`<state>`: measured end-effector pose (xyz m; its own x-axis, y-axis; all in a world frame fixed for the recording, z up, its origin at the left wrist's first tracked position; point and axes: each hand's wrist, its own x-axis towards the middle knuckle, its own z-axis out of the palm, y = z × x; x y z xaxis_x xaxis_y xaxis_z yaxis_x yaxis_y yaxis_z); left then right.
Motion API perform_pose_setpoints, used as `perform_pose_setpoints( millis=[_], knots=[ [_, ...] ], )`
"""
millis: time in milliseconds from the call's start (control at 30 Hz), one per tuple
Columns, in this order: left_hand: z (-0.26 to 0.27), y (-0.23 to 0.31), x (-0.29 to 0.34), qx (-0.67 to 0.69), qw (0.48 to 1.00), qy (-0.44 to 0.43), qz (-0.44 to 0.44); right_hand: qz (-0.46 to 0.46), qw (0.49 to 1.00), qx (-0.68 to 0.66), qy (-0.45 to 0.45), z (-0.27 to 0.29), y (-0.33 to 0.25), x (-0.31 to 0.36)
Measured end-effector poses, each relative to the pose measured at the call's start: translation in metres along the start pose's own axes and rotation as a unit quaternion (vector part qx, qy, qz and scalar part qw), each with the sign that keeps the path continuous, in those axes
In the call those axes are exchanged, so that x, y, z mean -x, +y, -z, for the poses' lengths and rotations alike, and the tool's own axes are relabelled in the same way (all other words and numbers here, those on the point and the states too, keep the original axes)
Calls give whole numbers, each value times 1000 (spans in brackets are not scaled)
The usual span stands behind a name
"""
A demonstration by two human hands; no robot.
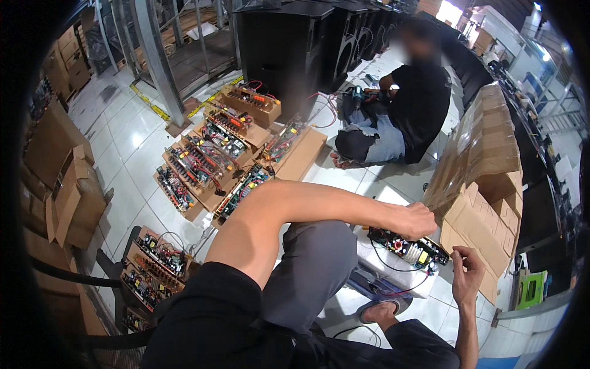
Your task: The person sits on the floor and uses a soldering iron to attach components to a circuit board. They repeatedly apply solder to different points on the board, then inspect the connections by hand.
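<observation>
A populated circuit board [413,251] with coils, a finned part and wires lies on a white foam block [384,264] before me. My left hand [418,220] is closed over the board's far edge, knuckles up; whatever its fingers grip is hidden beneath them. Beside the board's right end is my right hand [468,269], its fingers curled in; anything pinched there is too small to make out. A black cable loops along the board's near side, and a thin red wire hangs over the block.
Several amplifier boards [196,163] rest on cardboard at the left, with more boards [150,277] nearer. An open cardboard box [479,166] stands right of the block. Ahead, a person [418,104] sits on the floor beside a drill [357,95]. Black speaker cabinets [279,49] stand behind.
</observation>
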<state>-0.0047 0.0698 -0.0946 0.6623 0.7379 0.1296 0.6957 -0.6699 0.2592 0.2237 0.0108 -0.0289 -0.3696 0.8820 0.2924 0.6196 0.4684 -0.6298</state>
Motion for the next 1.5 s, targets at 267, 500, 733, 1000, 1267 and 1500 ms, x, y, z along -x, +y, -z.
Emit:
perform_pose_setpoints(
  millis=[267,500,733,1000,1267,1500],
  knots=[
    [0,3,3,-10,999,43,-24,-10,1000,-7,-1,1,-2,2],
    [5,2,4,-25,1000,6,-9,-4,1000,-2,-5,0,-7,1],
    [-2,-4,2,-52,998,22,-34,32,999,-1,8,1,-8,1],
    [-15,-13,-10,-81,991,53,-87,-11,1000,-9,4,-1,-1,-2],
    [-15,-14,-13,-75,993,30,-90,-13,1000,-6,-5,3,-5,-1],
    [-11,-16,-9,-71,993,4,-92,-2,1000,0,-5,3,5,-5]
  ],
)
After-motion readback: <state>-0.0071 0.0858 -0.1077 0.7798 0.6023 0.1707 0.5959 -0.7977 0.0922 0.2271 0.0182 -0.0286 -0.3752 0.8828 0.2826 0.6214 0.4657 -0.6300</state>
